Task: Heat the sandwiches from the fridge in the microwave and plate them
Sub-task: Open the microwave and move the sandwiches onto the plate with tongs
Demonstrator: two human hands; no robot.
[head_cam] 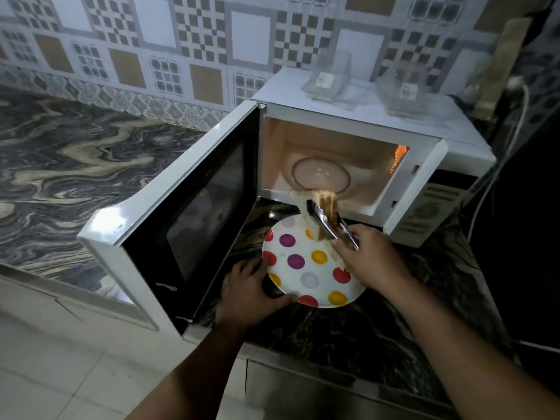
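Note:
A white microwave (375,128) stands on the dark counter, lit inside, with its door (194,207) swung wide to the left. Its glass turntable (321,174) is bare. In front of it lies a white plate (303,262) with coloured dots. My left hand (248,289) grips the plate's near left rim. My right hand (366,256) holds metal tongs (327,222), which pinch a toasted sandwich (321,207) tilted over the plate's far edge, just outside the microwave opening.
Two clear glass containers (330,77) (406,89) sit on top of the microwave. A marbled counter (75,165) stretches to the left below a patterned tile wall. Cables (509,140) hang at the right of the microwave. Pale floor tiles lie below left.

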